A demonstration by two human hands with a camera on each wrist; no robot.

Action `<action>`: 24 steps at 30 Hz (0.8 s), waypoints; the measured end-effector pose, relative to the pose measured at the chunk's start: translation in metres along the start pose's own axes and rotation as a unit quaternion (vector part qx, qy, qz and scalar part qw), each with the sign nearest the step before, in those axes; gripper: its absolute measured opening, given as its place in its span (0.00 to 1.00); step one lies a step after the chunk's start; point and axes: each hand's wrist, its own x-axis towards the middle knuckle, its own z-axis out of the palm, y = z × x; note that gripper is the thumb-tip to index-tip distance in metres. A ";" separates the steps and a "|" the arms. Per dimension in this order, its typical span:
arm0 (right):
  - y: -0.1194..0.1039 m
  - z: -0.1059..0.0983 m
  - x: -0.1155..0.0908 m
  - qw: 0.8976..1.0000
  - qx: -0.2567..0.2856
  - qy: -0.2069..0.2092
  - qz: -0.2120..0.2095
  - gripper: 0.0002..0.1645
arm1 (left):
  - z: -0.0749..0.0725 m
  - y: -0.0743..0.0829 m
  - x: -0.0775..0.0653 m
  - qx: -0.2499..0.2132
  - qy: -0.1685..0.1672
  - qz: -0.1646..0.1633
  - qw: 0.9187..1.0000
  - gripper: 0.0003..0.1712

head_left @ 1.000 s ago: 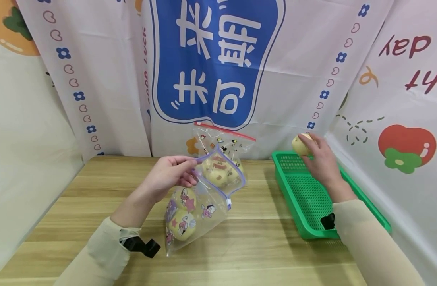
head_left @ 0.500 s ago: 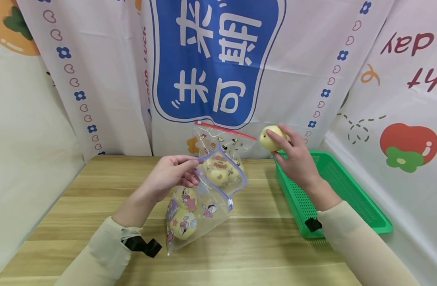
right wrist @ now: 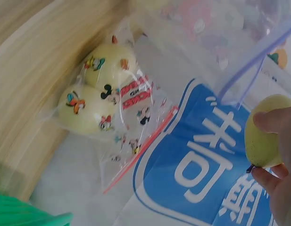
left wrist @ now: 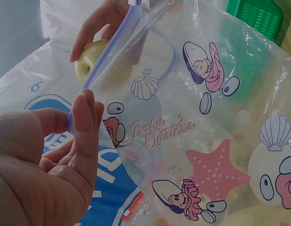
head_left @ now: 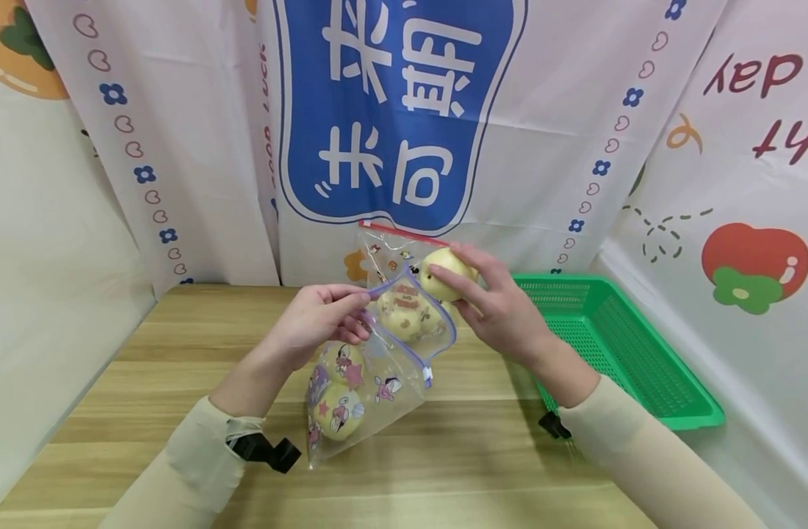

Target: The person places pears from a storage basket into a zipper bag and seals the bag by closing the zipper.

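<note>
My left hand [head_left: 321,323] pinches the rim of a clear zip bag [head_left: 387,415] with a purple seal and cartoon prints. Its mouth gapes, and pale yellow pears [head_left: 338,415] sit low inside it. In my right hand [head_left: 510,316] is another pale yellow pear [head_left: 450,270], gripped between thumb and fingers just above and right of that mouth. The left wrist view shows this pear [left wrist: 91,61] beside the purple seal, partly seen through the plastic. Behind stands a second zip bag [right wrist: 143,103] with a red seal, holding pears of its own.
A green plastic basket [head_left: 642,353] stands on the right of the wooden table [head_left: 404,485], partly covered by the right forearm. Printed white cloth [head_left: 529,169] hangs close behind the table and along its sides.
My right hand has carried the pear leftward from above the green basket to the mouth of the purple-sealed bag. The left hand keeps its pinch there, almost still.
</note>
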 end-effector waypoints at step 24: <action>-0.036 0.010 0.025 0.976 0.007 -0.185 -0.112 0.47 | -0.003 0.005 -0.005 0.008 0.010 0.003 1.000 0.25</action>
